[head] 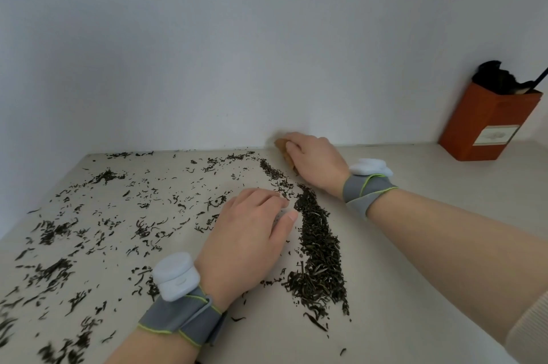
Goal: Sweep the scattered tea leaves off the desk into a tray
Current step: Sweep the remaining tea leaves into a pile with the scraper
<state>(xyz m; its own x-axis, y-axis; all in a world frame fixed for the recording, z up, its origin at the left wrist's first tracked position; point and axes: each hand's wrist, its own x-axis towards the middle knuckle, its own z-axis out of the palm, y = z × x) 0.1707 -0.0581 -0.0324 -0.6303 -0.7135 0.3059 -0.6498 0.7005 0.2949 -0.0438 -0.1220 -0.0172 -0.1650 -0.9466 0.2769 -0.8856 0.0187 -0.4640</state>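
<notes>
Head view: tea leaves (318, 245) are dry, dark, thin curled slivers. Judged very light and brittle, apt to skid, scatter or crush, so not a thing to pick up; better pushed low along the surface (444, 168) with an edge or the side of a palm, in short slow strokes. Landmark is the left grip (246, 230). The densest leaves form a long ridge just right of it, running from near the front edge back toward the wall. A thin scatter (55, 231) with small clumps covers the surface left of it and beyond it. The left grip lies palm down, fingers curled, with a pale patch at the fingertips; cannot tell whether it holds anything. The right grip (314, 159) sits beyond it and slightly right, at the wall, fingers wrapped over a tan tool (281, 146) that is mostly hidden, at the ridge's far end. An orange box (486, 126) stands well right of the left grip, against the wall. No tray in view. Judgement: gathering partly done, with much scatter left.
</notes>
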